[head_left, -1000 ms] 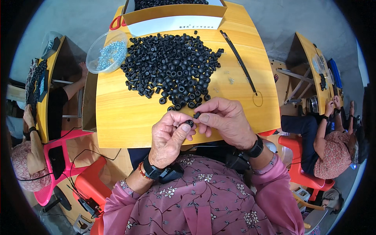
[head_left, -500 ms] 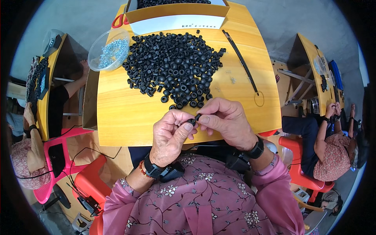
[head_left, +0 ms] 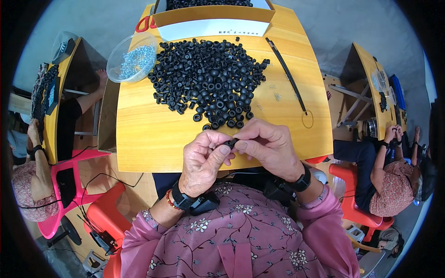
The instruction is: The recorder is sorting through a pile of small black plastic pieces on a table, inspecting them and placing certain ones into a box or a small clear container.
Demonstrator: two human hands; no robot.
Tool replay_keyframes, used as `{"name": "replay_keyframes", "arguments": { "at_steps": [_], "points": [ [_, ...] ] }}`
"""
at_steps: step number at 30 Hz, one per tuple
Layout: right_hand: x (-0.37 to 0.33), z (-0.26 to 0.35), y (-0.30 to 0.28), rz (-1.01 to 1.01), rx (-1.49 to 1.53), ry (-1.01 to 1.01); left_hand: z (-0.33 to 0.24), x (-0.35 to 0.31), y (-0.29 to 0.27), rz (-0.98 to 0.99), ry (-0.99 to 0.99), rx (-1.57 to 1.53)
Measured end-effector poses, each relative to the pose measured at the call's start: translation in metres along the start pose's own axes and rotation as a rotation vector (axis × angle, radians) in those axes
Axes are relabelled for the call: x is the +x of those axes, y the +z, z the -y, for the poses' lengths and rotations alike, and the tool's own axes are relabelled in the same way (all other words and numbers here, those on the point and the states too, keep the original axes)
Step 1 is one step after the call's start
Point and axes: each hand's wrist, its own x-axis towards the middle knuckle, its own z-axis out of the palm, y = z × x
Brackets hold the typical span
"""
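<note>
My left hand (head_left: 204, 160) pinches a small black round cap (head_left: 228, 144) between thumb and fingertips above the near table edge. My right hand (head_left: 270, 147) closes thumb and forefinger on another small black part (head_left: 234, 141), which touches the cap. My fingers cover much of both parts. Just beyond my hands spreads a heap of black caps and small plugs (head_left: 213, 78), the rounder hollow caps lying mostly at its near side.
Clear tub (head_left: 111, 69) with small bluish transparent pieces stands left of the heap. An open box (head_left: 208, 30) of black parts and red-handled scissors (head_left: 142, 24) lie behind. A black pen-like stick (head_left: 285, 72) and a thin ring (head_left: 308, 120) lie right. People sit at side tables.
The black part in my right fingers has come against the cap in my left hand. Both hands stay in nearly the same place; the view has shifted slightly.
</note>
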Motion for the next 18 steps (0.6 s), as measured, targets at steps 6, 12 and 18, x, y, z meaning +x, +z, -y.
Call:
{"name": "replay_keyframes", "arguments": {
  "at_steps": [6,12,18],
  "points": [
    [-0.001,-0.004,0.001,-0.015,-0.011,-0.031,-0.002,0.001,0.003,-0.026,0.002,0.020],
    [0.000,-0.008,-0.001,-0.019,-0.406,-0.230,0.001,0.000,0.004,-0.074,0.014,0.013],
    [0.003,-0.010,0.002,-0.012,-0.582,-0.394,0.001,-0.001,0.006,-0.126,-0.018,0.007]
  ]
}}
